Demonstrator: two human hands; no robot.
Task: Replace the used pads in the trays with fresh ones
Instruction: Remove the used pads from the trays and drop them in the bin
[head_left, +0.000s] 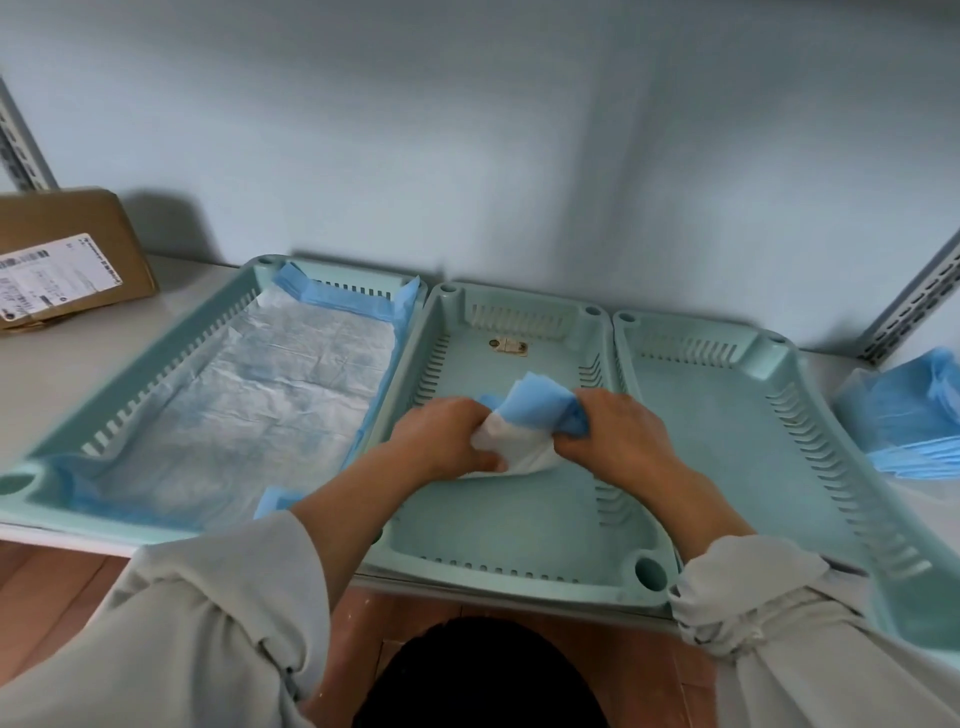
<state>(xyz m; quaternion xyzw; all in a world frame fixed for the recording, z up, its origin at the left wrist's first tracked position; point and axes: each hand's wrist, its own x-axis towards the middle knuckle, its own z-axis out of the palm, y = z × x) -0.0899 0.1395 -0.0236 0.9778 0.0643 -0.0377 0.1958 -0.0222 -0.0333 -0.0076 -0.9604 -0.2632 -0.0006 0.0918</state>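
- While both hands work over the middle tray (524, 540), the left hand (447, 441) and the right hand (618, 436) each grip a folded pad (524, 421), blue outside and white inside, held just above the tray floor.
- At 9 o'clock, the left tray (171, 332) holds a spread pad (249, 405).
- At 3 o'clock sits the right tray (737, 426); beyond it lies a pad stack (904, 415) on the bench (93, 348).
- At 10 o'clock rests a cardboard box (72, 249).

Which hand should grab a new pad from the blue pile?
Probably the right hand: the pile of blue pads lies on its side, beyond the right tray. Both hands now grip the folded pad.
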